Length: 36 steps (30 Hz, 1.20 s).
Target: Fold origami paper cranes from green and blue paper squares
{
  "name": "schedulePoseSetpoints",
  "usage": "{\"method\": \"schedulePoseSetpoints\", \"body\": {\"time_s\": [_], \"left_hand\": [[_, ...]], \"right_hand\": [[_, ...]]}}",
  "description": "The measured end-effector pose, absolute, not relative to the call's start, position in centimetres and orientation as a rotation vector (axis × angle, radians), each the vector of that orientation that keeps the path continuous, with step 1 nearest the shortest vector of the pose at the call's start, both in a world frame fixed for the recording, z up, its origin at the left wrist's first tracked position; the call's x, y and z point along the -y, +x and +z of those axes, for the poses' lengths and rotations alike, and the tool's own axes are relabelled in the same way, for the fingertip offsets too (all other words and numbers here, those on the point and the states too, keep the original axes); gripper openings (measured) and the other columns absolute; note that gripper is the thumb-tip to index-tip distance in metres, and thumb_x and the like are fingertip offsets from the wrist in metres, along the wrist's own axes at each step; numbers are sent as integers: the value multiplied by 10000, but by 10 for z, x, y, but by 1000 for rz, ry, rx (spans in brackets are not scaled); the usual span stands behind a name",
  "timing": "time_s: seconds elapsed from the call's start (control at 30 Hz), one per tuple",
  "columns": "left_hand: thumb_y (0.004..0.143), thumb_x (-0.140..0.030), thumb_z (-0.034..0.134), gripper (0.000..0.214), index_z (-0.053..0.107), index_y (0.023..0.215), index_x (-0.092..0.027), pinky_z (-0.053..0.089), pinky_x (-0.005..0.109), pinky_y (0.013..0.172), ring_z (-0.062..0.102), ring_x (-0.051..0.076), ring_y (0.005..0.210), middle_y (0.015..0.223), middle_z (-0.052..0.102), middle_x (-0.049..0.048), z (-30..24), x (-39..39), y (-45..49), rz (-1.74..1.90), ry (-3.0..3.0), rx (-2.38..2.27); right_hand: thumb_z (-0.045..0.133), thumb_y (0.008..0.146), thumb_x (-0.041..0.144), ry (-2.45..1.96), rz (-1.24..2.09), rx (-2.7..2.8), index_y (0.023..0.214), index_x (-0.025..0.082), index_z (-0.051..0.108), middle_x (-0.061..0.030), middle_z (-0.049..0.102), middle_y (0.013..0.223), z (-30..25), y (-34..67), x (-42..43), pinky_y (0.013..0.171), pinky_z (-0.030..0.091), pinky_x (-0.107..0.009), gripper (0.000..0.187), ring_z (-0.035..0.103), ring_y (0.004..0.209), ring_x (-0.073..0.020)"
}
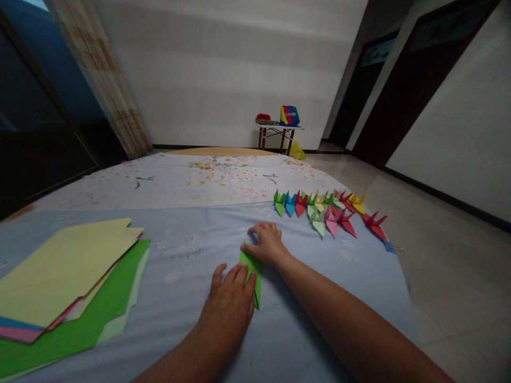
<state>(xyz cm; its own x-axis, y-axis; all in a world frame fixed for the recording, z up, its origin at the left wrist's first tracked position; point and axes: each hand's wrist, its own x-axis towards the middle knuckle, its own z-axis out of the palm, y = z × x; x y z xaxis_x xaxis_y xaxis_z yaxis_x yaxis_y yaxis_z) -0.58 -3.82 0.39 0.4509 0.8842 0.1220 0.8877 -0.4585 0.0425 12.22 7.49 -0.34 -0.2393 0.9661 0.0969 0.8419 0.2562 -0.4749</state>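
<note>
Far left, a loose stack of coloured paper sheets [67, 276] lay on the counter [191, 181], pale yellow on top, green beneath, with slivers of pink and blue showing at the near edge. The counter wore a light blue cloth with a faint flower print.

Moving in toward the middle, the left hand [231, 298] was down flat, palm to the cloth and fingers stretched out close together. It gripped nothing, and its fingertips pressed on the near part of the folded green paper [255, 279]. That green piece lay on the cloth between the two hands, narrow and pointed, running away from the camera.

Just beyond it sat the right hand [266, 242], fingers curled under, knuckles up, thumb at the paper's far tip. Whether it pinched the tip or only pressed on it, I could not tell.

On to the right, a row of folded paper cranes [327, 210] stood near the counter's edge in green, blue, red, yellow and pink, well apart from the hands.

Far back against the wall stood a small table [279, 130] with a bright bag [289, 115] on it.
</note>
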Motion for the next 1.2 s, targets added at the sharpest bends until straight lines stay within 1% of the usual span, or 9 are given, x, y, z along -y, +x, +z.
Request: {"method": "schedulePoseSetpoints", "body": {"time_s": [0.2, 0.4, 0.5, 0.6, 0.67, 0.73, 0.83, 0.93, 1.2], "left_hand": [[857, -132, 399, 357, 573, 1163, -186, 239, 532, 1013, 502, 249, 1128, 1189, 588, 118, 5, 38, -5, -185, -2666, 1641], [856, -134, 415, 346, 579, 1156, -189, 231, 531, 1017, 503, 251, 1129, 1197, 584, 119, 6, 38, -5, -209, -2651, 1632], [862, -138, 415, 342, 573, 1160, -187, 230, 529, 1018, 508, 246, 1125, 1198, 584, 117, 8, 38, -4, -200, -2654, 1637], [857, -138, 417, 351, 563, 1169, -201, 233, 520, 1020, 512, 238, 1120, 1196, 584, 107, 9, 38, -5, -182, -2657, 1640], [847, -146, 429, 355, 560, 1172, -207, 231, 518, 1020, 510, 239, 1122, 1193, 583, 105, 9, 38, -5, -172, -2662, 1634], [845, -149, 429, 357, 560, 1171, -205, 220, 521, 1023, 504, 239, 1129, 1197, 579, 109, 9, 38, -6, -170, -2673, 1629], [850, -162, 420, 356, 558, 1176, -199, 196, 527, 1028, 493, 239, 1140, 1214, 568, 113, 13, 37, -9, -176, -2711, 1645], [857, -217, 426, 339, 563, 1166, -237, 187, 533, 1019, 490, 239, 1133, 1209, 570, 86, 20, 35, -15, -229, -2784, 1654], [857, -201, 400, 361, 560, 1171, -280, 277, 461, 950, 486, 216, 1091, 1159, 585, 45, 19, 17, -35, -343, -2967, 1637]], "right_hand": [[678, 628, 527, -1769, 488, 2144, 983, 248, 636, -80, 549, 1079, 1, 118, -95, 845, 312, -389, 453, 405, 1069, -282], [598, 755, 451, -1773, 425, 2023, 975, 235, 643, -76, 575, 1045, 1, 121, -106, 844, 301, -381, 312, 409, 1065, -264], [606, 742, 503, -1639, 425, 2048, 1002, 248, 627, -61, 560, 1068, 3, 126, -96, 874, 285, -377, 365, 393, 1086, -251], [686, 631, 558, -1573, 470, 2197, 1057, 261, 607, -64, 539, 1102, 4, 129, -83, 882, 280, -378, 526, 383, 1095, -261], [711, 589, 571, -1585, 480, 2268, 1061, 256, 606, -70, 535, 1108, 2, 129, -79, 870, 285, -380, 577, 387, 1086, -269], [694, 621, 565, -1631, 437, 2257, 1028, 241, 619, -78, 544, 1093, 0, 127, -80, 860, 288, -384, 525, 392, 1074, -272], [631, 729, 509, -1679, 344, 2156, 1007, 222, 628, -89, 556, 1074, 0, 127, -83, 865, 281, -380, 399, 394, 1065, -262], [605, 772, 471, -1609, 349, 2113, 1023, 231, 620, -75, 558, 1074, 4, 135, -79, 878, 279, -367, 348, 396, 1063, -243], [665, 681, 538, -1499, 555, 2291, 1088, 244, 581, -68, 526, 1135, 6, 160, -46, 885, 286, -388, 509, 379, 1095, -251]]}}
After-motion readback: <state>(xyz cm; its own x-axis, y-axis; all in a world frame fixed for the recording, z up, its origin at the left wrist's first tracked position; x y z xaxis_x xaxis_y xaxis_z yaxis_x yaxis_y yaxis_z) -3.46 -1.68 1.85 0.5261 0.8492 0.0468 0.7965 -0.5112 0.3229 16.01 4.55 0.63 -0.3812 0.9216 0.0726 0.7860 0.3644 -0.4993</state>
